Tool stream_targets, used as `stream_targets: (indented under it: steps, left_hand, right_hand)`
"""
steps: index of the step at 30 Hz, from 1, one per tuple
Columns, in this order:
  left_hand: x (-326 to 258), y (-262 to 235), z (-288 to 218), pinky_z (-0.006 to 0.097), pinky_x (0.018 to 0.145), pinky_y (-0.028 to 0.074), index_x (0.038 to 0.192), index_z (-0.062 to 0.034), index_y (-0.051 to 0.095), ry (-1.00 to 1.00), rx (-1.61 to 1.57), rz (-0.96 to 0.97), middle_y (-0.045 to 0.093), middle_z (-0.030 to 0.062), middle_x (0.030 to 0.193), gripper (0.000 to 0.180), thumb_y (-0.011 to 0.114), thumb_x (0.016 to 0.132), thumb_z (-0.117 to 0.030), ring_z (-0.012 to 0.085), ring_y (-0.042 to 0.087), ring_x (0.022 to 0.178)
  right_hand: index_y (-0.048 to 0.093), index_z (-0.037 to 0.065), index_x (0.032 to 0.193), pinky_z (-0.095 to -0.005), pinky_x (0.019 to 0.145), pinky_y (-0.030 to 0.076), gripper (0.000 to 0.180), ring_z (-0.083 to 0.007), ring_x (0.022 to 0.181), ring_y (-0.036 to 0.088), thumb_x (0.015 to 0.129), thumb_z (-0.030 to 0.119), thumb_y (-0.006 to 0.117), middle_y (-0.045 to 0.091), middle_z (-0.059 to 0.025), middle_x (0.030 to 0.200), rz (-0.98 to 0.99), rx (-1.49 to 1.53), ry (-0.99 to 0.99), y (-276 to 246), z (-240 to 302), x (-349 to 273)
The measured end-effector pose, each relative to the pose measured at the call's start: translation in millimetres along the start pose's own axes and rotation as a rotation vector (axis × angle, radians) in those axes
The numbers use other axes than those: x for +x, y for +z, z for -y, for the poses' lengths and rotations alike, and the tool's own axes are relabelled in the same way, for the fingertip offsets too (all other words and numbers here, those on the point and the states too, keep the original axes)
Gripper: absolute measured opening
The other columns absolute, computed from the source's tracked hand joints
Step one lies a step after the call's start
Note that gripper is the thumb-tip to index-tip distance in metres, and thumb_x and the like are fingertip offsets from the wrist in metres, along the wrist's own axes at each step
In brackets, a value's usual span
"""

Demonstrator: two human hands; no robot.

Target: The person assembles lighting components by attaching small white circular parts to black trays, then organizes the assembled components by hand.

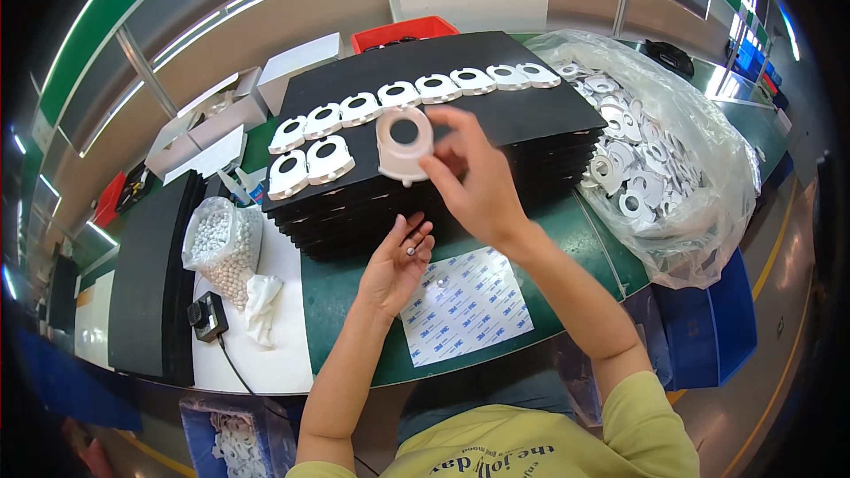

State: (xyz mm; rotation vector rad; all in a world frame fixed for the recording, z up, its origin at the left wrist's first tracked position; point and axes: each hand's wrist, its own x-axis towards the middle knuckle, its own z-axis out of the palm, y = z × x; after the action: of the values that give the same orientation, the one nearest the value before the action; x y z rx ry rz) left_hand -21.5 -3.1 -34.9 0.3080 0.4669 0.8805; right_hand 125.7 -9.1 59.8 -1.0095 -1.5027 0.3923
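My right hand (474,181) pinches the edge of a white plastic ring-shaped part (405,165), with a large round hole and a small tab, raised in front of the black board stack. Beneath it, my left hand (398,270) is curled palm up, its fingers closed around a slim dark tool (413,239) with a small silvery end; its exact kind I cannot make out. On the top black board (460,128), similar white parts (360,108) form a long back row. Two more white parts (308,168) lie at the left of a nearer row.
At right, a clear plastic bag (708,239) holds many loose white parts. A printed backing sheet (469,305) lies before me. To the left are a bag of small white pellets (217,243), a small black device (207,317) and black boards (150,283). A red bin (403,33) stands behind.
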Motion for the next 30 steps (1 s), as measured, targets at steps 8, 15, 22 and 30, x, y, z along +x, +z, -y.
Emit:
stream_targets:
  steps: [8, 15, 22, 30]
  left_hand:
    - [0.6, 1.2, 4.2, 0.033, 0.098, 0.043, 0.121, 0.0124, 0.032, 0.000, -0.040, -0.008, 0.039, 0.0215, 0.119, 0.037, 0.037, 0.084, 0.010, 0.0328, 0.050, 0.108]
    - [8.6, 4.7, 18.1, 0.029, 0.093, 0.047, 0.120, 0.0080, 0.036, -0.041, -0.012, 0.054, 0.045, 0.0265, 0.122, 0.030, 0.039, 0.091, 0.001, 0.0302, 0.052, 0.111]
    - [12.0, 14.7, 35.9, 0.017, 0.056, 0.050, 0.086, -0.0072, 0.060, -0.007, 0.093, -0.031, 0.064, 0.0068, 0.074, 0.017, 0.062, 0.084, -0.024, 0.0115, 0.061, 0.063]
    - [16.2, 31.2, 52.2, 0.018, 0.055, 0.044, 0.099, -0.0065, 0.064, 0.125, 0.177, 0.025, 0.059, 0.0003, 0.077, 0.020, 0.066, 0.081, -0.015, 0.0080, 0.053, 0.065]
  right_hand:
    - [0.061, -0.006, 0.093, -0.0246, 0.056, 0.043, 0.025, -0.0120, 0.061, 0.055, 0.076, 0.012, 0.061, 0.059, -0.0064, 0.067, 0.318, -0.269, 0.215, 17.5, -28.9, 75.8]
    - [0.064, -0.003, 0.097, -0.0215, 0.068, 0.048, 0.022, -0.0099, 0.075, 0.060, 0.079, 0.011, 0.064, 0.065, -0.0076, 0.081, 0.159, -0.046, 0.141, -23.6, -31.0, 50.7]
    - [0.064, 0.003, 0.097, -0.0198, 0.060, 0.043, 0.015, -0.0056, 0.072, 0.056, 0.082, 0.004, 0.062, 0.062, -0.0011, 0.082, -0.307, -0.379, 0.034, -162.5, -45.6, -32.9]
    - [0.058, 0.002, 0.085, -0.0399, 0.066, 0.047, 0.031, -0.0301, 0.082, 0.059, 0.066, 0.019, 0.076, 0.060, -0.0149, 0.088, -0.063, -1.366, 0.550, -301.5, -88.6, -99.0]
